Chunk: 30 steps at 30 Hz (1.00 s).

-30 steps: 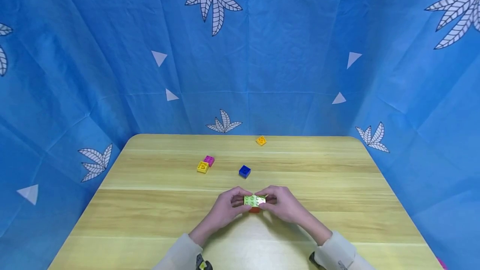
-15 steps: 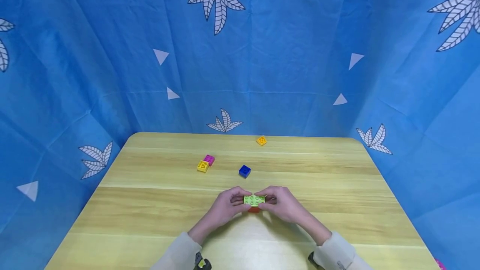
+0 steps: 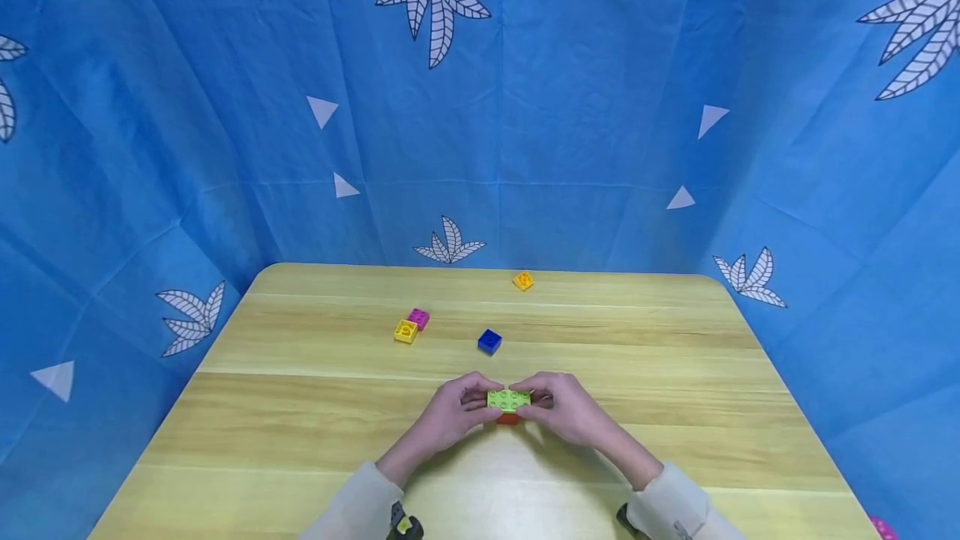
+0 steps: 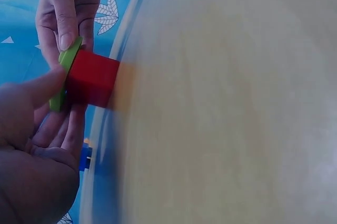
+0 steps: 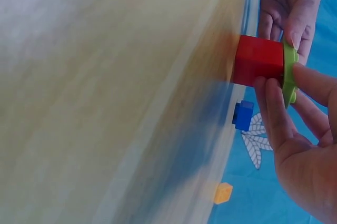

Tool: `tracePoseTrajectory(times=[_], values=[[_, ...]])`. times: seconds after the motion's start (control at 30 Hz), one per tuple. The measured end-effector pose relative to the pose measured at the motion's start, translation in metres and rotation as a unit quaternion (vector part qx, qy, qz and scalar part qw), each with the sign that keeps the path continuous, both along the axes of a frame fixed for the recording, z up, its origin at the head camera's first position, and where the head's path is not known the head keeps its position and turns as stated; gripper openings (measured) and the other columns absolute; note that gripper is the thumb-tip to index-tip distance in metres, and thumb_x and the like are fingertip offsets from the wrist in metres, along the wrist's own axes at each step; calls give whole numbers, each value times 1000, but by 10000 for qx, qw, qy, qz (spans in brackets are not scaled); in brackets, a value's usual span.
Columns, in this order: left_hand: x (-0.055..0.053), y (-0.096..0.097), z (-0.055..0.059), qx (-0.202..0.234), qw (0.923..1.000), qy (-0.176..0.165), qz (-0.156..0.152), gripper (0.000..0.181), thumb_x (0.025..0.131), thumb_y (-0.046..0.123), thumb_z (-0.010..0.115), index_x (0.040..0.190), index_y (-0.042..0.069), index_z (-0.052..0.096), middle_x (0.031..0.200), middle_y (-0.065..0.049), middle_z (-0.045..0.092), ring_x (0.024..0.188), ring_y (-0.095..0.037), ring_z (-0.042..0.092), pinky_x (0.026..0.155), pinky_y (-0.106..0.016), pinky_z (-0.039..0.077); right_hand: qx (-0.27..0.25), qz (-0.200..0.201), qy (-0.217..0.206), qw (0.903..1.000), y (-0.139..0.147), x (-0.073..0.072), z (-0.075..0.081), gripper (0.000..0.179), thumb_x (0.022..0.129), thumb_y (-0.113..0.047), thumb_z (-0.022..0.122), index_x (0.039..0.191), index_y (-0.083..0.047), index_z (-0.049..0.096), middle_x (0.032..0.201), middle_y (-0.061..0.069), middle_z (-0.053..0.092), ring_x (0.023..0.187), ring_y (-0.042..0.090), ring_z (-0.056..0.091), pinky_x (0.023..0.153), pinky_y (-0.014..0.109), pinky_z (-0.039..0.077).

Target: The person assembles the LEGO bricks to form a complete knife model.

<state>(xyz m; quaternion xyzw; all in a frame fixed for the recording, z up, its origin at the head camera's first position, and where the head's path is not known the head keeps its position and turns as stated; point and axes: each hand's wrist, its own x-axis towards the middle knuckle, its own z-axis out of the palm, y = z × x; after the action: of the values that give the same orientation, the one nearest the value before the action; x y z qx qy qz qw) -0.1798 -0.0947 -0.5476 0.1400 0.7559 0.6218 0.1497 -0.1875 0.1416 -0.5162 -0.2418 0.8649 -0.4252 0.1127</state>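
A thin lime-green toy brick (image 3: 509, 400) with two rows of studs lies flat on top of a red block (image 4: 93, 78) and overhangs it on both sides. From the left, my left hand (image 3: 452, 415) pinches one end of the green brick between thumb and fingers. My right hand (image 3: 564, 408) pinches the opposite end in the same way. In the right wrist view the red block (image 5: 258, 60) sits right at the table surface, some fingertips reaching under the green brick beside it.
Just beyond the hands lies a blue brick (image 3: 490, 342). Farther left, a yellow brick (image 3: 406, 332) and a magenta brick (image 3: 419, 318) touch. An orange brick (image 3: 522, 280) is near the back edge of the wooden table (image 3: 615, 332). A blue patterned curtain (image 3: 570, 107) hangs behind.
Both hands keep their grip on the green brick, which stays on the red block. The head view shifts very slightly; the loose bricks stay where they were.
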Motion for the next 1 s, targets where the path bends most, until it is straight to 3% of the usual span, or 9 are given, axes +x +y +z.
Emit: tracePoseTrajectory(times=[0.53,1.0], values=[[-1,2,-3,15,9999,151,-29,28,93,8,75,121,9,69,129,-14,69,120,-30,69,97,-26,59,-8,19,1,10000,0,-1,-2,33,93,-10,75,125,-5,72,115,9,73,97,17,69,87,26,62],[-3,4,1,-29,10000,2,-28,27,92,4,75,118,8,69,124,-14,71,115,-29,71,93,-24,60,93,190,142,9997,2,-2,0,32,93,-8,75,124,-5,72,111,5,73,96,16,68,89,23,61]])
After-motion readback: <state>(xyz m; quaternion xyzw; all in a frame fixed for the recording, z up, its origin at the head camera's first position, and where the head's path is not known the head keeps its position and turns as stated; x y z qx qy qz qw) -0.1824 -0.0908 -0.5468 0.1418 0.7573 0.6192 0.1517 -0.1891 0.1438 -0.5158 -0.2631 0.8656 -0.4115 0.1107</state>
